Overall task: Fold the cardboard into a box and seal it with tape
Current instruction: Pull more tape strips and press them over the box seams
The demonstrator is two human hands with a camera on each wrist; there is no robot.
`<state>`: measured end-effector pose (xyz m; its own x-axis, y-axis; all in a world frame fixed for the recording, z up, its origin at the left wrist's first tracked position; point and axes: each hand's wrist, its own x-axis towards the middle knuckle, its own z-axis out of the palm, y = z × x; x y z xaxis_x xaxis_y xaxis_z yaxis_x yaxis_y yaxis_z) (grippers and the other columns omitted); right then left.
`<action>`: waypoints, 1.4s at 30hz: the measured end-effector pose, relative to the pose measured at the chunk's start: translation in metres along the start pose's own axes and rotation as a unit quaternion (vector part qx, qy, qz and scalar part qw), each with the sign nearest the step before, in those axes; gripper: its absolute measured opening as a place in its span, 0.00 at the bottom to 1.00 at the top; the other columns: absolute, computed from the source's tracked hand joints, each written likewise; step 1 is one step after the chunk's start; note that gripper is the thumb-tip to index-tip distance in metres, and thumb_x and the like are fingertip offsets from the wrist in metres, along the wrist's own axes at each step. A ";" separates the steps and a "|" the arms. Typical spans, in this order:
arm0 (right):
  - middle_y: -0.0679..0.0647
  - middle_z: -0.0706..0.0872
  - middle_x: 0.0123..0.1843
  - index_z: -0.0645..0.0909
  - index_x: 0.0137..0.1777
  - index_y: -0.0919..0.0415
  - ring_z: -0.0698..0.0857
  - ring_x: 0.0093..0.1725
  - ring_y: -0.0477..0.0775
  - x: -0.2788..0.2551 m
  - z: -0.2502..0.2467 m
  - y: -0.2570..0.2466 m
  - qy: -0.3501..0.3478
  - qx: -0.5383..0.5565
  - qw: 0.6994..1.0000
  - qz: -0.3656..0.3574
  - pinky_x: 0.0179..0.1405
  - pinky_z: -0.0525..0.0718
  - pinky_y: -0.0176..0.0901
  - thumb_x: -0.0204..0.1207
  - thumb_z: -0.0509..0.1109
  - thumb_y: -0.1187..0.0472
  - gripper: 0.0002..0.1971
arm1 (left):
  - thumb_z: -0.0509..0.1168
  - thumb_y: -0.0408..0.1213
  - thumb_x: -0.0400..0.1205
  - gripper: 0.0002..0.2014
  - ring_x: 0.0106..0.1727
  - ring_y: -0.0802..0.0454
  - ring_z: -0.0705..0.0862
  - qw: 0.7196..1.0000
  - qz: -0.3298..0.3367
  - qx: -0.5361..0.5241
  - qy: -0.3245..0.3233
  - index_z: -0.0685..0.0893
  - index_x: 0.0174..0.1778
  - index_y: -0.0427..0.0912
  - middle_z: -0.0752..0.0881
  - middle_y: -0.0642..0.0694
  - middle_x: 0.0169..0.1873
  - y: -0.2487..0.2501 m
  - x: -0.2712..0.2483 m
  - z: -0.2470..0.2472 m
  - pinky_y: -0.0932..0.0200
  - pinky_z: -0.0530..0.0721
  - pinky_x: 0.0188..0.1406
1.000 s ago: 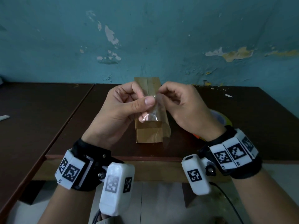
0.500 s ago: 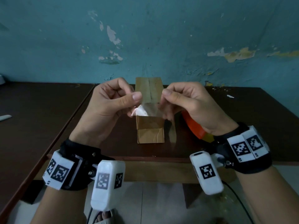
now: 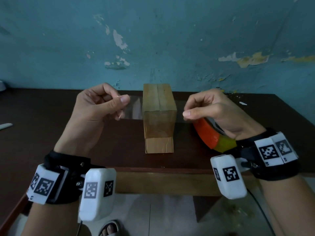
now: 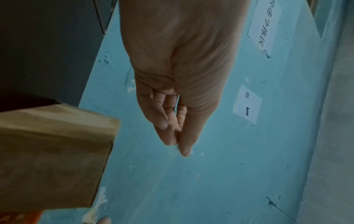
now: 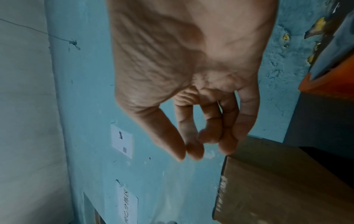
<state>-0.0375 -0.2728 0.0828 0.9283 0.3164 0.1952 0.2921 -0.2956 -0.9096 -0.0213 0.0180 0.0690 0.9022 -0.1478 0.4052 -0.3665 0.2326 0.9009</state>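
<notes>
Above the dark surface [image 3: 51, 133] | a clear tape strip [image 3: 134, 109] is pinched taut between left hand [image 3: 100, 106] and right hand [image 3: 213, 111], thumbs on forefingers, stretched before the upright cardboard box [image 3: 159, 116] | wall notices are seen, writing unreadable

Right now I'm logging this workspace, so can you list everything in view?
Cardboard box: one, brown, upright at the table's middle.
Clear tape strip: one, see-through, stretched in front of the box between both hands.
Tape roll: one, orange and yellow, on the table under the right hand.
Table: one, dark brown, against the wall.
Wall: teal, paint peeling.
Paper notices: three seen, white, on the wall.
White object: one, at the table's left edge; cannot identify.
Sandalled foot: one, below the table.
Left hand: pinches the tape's left end.
Right hand: pinches its right end.
</notes>
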 end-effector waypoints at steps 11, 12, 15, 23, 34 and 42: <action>0.59 0.93 0.38 0.89 0.38 0.67 0.92 0.45 0.55 0.007 0.005 0.007 0.121 0.002 0.990 0.077 0.57 0.90 0.57 0.83 0.73 0.59 0.14 | 0.79 0.36 0.74 0.11 0.24 0.62 0.82 0.993 -0.042 0.056 0.099 0.81 0.36 0.42 0.88 0.50 0.24 -0.016 0.006 0.000 0.70 0.71 0.22; 0.59 0.92 0.38 0.88 0.38 0.66 0.92 0.44 0.55 0.007 0.006 0.008 0.124 -0.003 0.989 0.078 0.56 0.90 0.56 0.83 0.73 0.59 0.14 | 0.79 0.37 0.74 0.11 0.24 0.62 0.82 0.992 -0.048 0.056 0.100 0.82 0.36 0.42 0.88 0.50 0.24 -0.017 0.006 -0.001 0.70 0.71 0.23; 0.58 0.92 0.37 0.88 0.36 0.64 0.92 0.42 0.53 0.008 0.010 0.010 0.138 -0.006 0.987 0.084 0.53 0.90 0.53 0.84 0.72 0.58 0.16 | 0.81 0.40 0.73 0.11 0.27 0.59 0.82 0.989 -0.060 0.068 0.113 0.85 0.36 0.42 0.87 0.50 0.24 -0.021 0.007 -0.003 0.69 0.73 0.27; 0.56 0.89 0.31 0.87 0.33 0.64 0.91 0.36 0.51 0.015 0.014 0.018 0.169 -0.019 0.981 0.091 0.47 0.89 0.50 0.84 0.72 0.60 0.17 | 0.84 0.37 0.73 0.12 0.26 0.60 0.81 0.978 -0.066 0.097 0.175 0.90 0.39 0.34 0.88 0.48 0.24 -0.029 0.007 0.001 0.71 0.77 0.28; 0.55 0.87 0.29 0.85 0.30 0.62 0.90 0.34 0.52 0.015 0.011 0.022 0.183 -0.035 0.978 0.090 0.42 0.87 0.46 0.83 0.73 0.60 0.18 | 0.85 0.34 0.71 0.22 0.26 0.60 0.86 0.973 -0.131 0.050 0.183 0.84 0.56 0.37 0.93 0.45 0.31 -0.028 0.009 0.000 0.71 0.76 0.23; 0.54 0.87 0.27 0.86 0.30 0.62 0.90 0.33 0.52 0.015 0.011 0.024 0.193 -0.038 0.977 0.085 0.44 0.86 0.48 0.83 0.73 0.60 0.18 | 0.84 0.30 0.71 0.18 0.26 0.59 0.86 0.974 -0.144 0.018 0.174 0.81 0.47 0.43 0.92 0.39 0.38 -0.032 0.011 0.000 0.71 0.76 0.22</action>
<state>-0.0192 -0.2647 0.0600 0.9784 -0.1014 0.1803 0.1285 -0.3851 -0.9139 0.0001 0.0090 0.0443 0.9888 0.1351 0.0630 -0.0888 0.1948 0.9768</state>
